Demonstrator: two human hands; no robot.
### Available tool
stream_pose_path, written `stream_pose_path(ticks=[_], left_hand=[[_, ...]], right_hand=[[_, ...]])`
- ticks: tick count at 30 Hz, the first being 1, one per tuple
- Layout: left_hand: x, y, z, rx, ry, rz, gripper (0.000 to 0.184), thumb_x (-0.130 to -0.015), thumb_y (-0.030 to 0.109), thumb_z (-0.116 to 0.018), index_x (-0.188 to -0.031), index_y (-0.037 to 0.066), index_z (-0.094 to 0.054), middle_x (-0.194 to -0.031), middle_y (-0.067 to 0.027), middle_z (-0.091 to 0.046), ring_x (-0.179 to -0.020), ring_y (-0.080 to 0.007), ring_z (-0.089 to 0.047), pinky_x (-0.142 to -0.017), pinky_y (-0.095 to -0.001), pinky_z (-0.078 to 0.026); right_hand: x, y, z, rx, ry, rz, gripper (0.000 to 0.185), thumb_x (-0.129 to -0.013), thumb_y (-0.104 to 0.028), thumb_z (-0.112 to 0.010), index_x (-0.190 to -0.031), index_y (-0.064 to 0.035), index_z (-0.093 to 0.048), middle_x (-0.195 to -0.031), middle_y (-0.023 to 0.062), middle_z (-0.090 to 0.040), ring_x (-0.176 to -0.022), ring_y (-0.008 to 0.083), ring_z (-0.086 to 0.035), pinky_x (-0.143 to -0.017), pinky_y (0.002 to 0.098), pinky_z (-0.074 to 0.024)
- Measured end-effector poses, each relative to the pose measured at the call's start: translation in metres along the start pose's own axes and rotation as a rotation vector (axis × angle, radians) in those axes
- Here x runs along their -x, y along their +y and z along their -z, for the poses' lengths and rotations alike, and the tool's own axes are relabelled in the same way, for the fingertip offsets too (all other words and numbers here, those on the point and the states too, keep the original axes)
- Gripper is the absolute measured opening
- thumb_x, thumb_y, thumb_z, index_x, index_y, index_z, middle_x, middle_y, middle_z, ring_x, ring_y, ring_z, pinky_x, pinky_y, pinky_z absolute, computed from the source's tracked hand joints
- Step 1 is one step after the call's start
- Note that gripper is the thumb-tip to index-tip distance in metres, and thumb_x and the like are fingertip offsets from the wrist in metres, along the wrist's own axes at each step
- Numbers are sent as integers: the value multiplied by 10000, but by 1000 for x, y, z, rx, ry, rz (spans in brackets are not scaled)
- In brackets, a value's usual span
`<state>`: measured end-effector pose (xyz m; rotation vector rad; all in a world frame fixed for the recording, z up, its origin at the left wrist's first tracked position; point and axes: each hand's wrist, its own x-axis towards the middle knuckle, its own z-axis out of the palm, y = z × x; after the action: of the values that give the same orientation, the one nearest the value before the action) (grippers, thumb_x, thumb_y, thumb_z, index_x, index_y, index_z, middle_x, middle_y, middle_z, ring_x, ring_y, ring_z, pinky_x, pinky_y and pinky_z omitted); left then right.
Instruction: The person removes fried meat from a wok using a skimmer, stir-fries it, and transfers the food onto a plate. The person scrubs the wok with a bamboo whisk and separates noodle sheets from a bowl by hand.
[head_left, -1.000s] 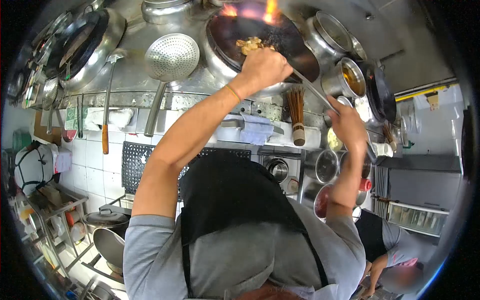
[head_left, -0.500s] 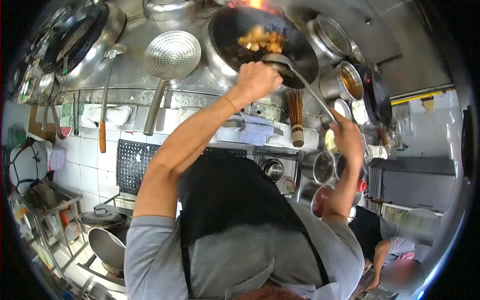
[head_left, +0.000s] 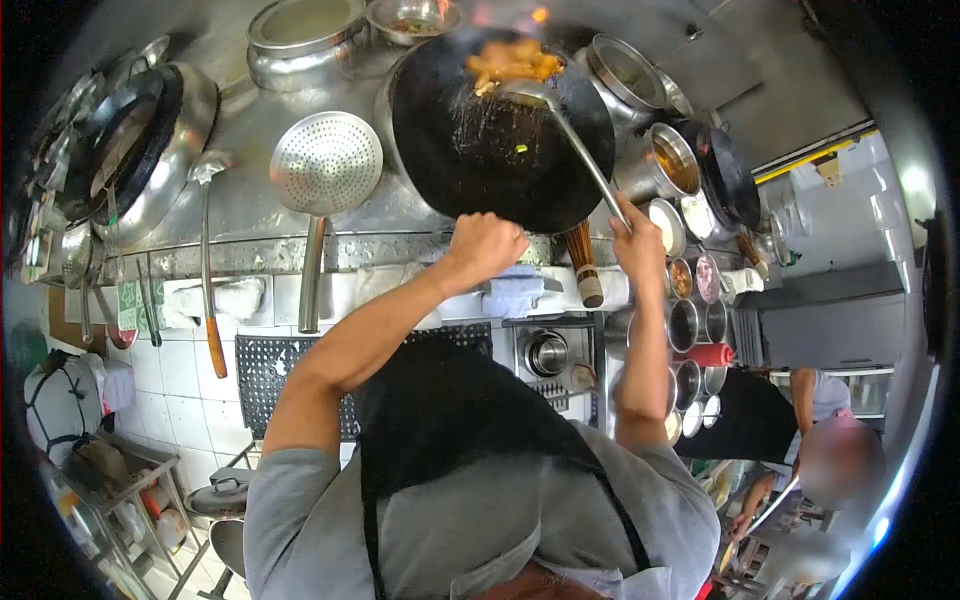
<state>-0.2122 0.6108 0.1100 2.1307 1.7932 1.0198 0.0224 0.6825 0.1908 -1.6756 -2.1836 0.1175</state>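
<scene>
My left hand (head_left: 487,245) is closed in a fist at the near rim of a black wok (head_left: 480,170); the part it grips is hidden by the fingers. Glossy brown-orange food pieces (head_left: 515,62), blurred, are bunched at the wok's far side. A small green scrap (head_left: 521,149) lies on the bare wok bottom. In my right hand (head_left: 638,240) is the long handle of a metal ladle (head_left: 575,140). The ladle's bowl is in the wok, right against the near side of the food.
Left of the wok lies a perforated strainer (head_left: 327,162); farther left is a wooden-handled ladle (head_left: 213,340). A bamboo brush (head_left: 588,275) sits in front of the wok. At right stand a pot of amber liquid (head_left: 672,165) and several ingredient tins (head_left: 684,325). A co-worker (head_left: 740,415) is at lower right.
The wok and my left hand have come nearer to my body. The ladle bowl has gone from the near rim to the food, which now sits at the far side. The flame shows less.
</scene>
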Motion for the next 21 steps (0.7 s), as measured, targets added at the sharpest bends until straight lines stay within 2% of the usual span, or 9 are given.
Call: stream_pose_path(ticks=[4, 6, 8, 9, 12, 14, 16, 19, 21], left_hand=[[-55, -26, -1, 40, 133, -2, 296, -807, 229, -547, -560, 97, -642, -611, -179, -621, -577, -366, -626, -567, -470, -507], [-78, -43, -9, 37, 208, -51, 308, -821, 252, -562, -582, 77, -647, -601, -168, -617, -577, -357, -622, -571, -457, -507], [-83, -44, 0, 44, 41, -72, 276, -833, 282, -570, -721, 47, -660, -743, -194, -641, -720, -359, -632, -659, -460, -503], [-81, -45, 4, 46, -50, -80, 285, -839, 296, -573, -790, 32, -667, -814, -207, -653, -792, -360, -636, -703, -461, -502], [-29, -43, 12, -7, 475, -25, 394, -828, 329, -620, -1008, -20, -593, -1098, -255, -579, -1056, -394, -537, -867, -488, -439], [30, -66, 0, 87, 297, 258, 530, -794, 339, -684, -1127, -36, -511, -1258, -264, -464, -1183, -424, -415, -953, -516, -362], [91, -69, -2, 54, 245, 475, 598, -735, 382, -751, -1081, -51, -528, -1182, -277, -496, -1121, -430, -455, -922, -509, -382], [138, -57, 10, 157, 12, 573, 714, -677, 452, -775, -1062, -70, -476, -1085, -245, -490, -1025, -416, -475, -866, -491, -400], [146, -57, -1, 112, -55, 593, 731, -664, 447, -786, -1071, -67, -464, -1062, -232, -496, -1014, -407, -480, -857, -480, -408]], right_hand=[[39, 32, -47, -379, 135, 64, 399, -842, -108, -636, -1235, -77, -575, -998, 259, -642, -936, 427, -619, -806, 425, -496], [52, 13, -72, -255, 43, -17, 415, -833, -61, -623, -1232, 15, -537, -989, 264, -642, -939, 415, -630, -806, 425, -491], [58, -9, -98, -310, 24, 19, 438, -826, -50, -617, -1245, 27, -514, -974, 270, -642, -934, 408, -633, -816, 425, -485], [57, -13, -103, -229, -1, 7, 425, -828, -79, -614, -1234, 10, -527, -963, 288, -631, -923, 415, -633, -803, 429, -485], [39, -18, -101, -447, 22, -31, 411, -837, -109, -602, -1225, 9, -530, -922, 289, -631, -890, 449, -623, -785, 436, -488], [21, -35, -88, -396, 28, -149, 407, -844, -165, -599, -1204, 15, -540, -866, 283, -637, -845, 437, -636, -757, 438, -488], [1, -53, -78, -294, 102, -195, 375, -839, -180, -602, -1155, 18, -565, -837, 279, -639, -824, 422, -642, -742, 434, -488], [-36, -63, -86, -168, 104, -187, 320, -833, -199, -604, -1044, 42, -588, -828, 302, -624, -795, 427, -639, -697, 435, -484], [-59, -67, -102, -304, -49, -224, 306, -827, -197, -612, -1003, 52, -586, -782, 266, -630, -719, 389, -643, -666, 425, -487]])
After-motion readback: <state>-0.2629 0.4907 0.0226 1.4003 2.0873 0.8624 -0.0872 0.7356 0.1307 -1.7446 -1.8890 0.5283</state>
